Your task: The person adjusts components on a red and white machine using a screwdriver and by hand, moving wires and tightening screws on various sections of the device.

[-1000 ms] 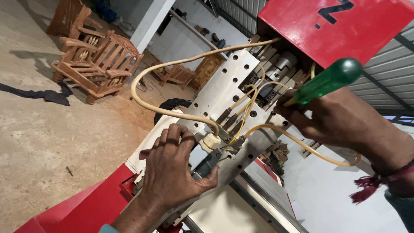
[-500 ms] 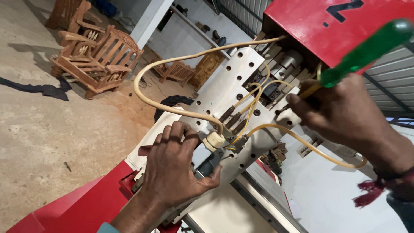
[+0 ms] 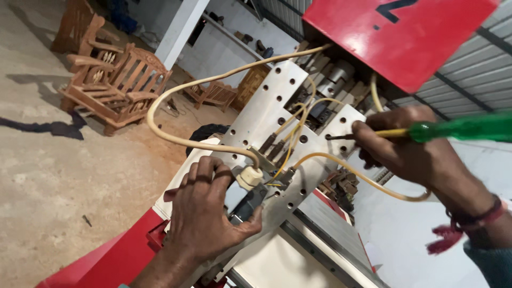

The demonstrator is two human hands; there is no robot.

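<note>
Left hand (image 3: 205, 213) low in the frame, laid over the lower end of a white metal plate (image 3: 272, 106) full of round holes. Fingers (image 3: 205, 168) curled down over the plate's edge, thumb hooked under on the near side: clenched on the plate and the grey part beneath it. A small cream connector (image 3: 248, 176) sits just beside the fingertips, touching or nearly so; cannot tell which.

Right hand (image 3: 410, 152) higher and to the right, fingers wrapped round a screwdriver (image 3: 426, 130) with a green see-through handle and a yellow collar. Dark shaft runs left from the fist, tip against a hole in the right part of the plate. Handle sticks out to the right edge of the frame.

A thick cream cable (image 3: 176, 88) loops wide from the top of the plate out to the left and back down into the connector. A thinner yellow wire (image 3: 341, 165) arcs from the plate's middle under the right wrist. More thin yellow wires and dark plugs cluster at the plate's centre.

A red cover (image 3: 394, 37) hangs over the top of the plate. Red machine body (image 3: 114, 258) at lower left.

Behind: concrete floor (image 3: 48, 186), carved wooden chairs (image 3: 114, 85), a white pillar (image 3: 181, 29).

A red thread band (image 3: 474, 218) on the right wrist.
</note>
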